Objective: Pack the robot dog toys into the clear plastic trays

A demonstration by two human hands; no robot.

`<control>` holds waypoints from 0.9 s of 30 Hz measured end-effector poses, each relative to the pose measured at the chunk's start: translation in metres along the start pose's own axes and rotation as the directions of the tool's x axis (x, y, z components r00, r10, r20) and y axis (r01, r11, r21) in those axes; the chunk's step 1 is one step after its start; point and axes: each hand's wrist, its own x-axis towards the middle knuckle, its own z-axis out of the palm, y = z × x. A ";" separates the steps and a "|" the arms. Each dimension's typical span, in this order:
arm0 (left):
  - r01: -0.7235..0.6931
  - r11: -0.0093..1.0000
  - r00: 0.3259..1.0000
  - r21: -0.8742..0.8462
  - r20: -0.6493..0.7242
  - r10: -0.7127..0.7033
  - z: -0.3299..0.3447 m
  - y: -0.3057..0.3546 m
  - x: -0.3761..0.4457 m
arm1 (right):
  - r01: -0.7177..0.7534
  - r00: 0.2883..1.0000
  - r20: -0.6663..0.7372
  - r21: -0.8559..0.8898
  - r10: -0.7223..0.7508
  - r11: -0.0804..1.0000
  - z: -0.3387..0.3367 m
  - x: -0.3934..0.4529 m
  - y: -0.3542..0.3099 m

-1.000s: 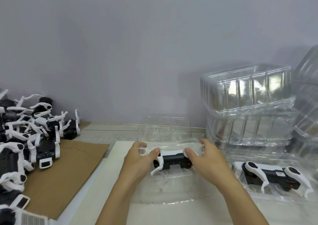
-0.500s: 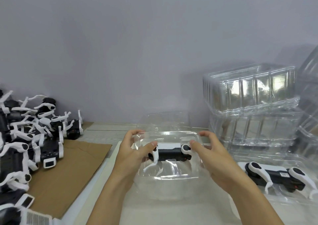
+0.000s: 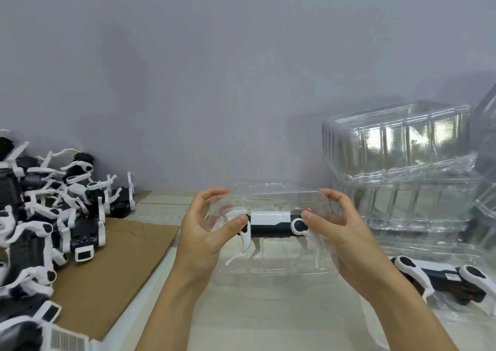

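A black and white robot dog toy (image 3: 271,223) lies inside a clear plastic tray (image 3: 273,266) held above the white table. My left hand (image 3: 206,232) grips the tray's left end, thumb pressing on the toy's left leg. My right hand (image 3: 346,232) grips the right end, thumb on the toy's round right hip joint. The tray is tilted toward me so the toy's legs hang down. A pile of loose robot dog toys (image 3: 40,216) lies at the left. Another toy (image 3: 440,278) sits in a tray (image 3: 456,313) at the lower right.
Stacked empty clear trays (image 3: 400,162) stand at the right against the grey wall. A sheet of brown cardboard (image 3: 112,270) lies under the toy pile on the left. The white table surface (image 3: 268,318) spreads below my hands.
Both hands have lifted the tray with the toy off the table and tipped it toward me. The toy's white back now faces up and its legs hang down.
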 end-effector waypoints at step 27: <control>-0.344 0.597 0.851 0.725 0.509 -0.128 0.037 0.026 -0.015 | -0.116 0.986 -0.123 0.015 0.117 0.993 -0.003 0.010 0.013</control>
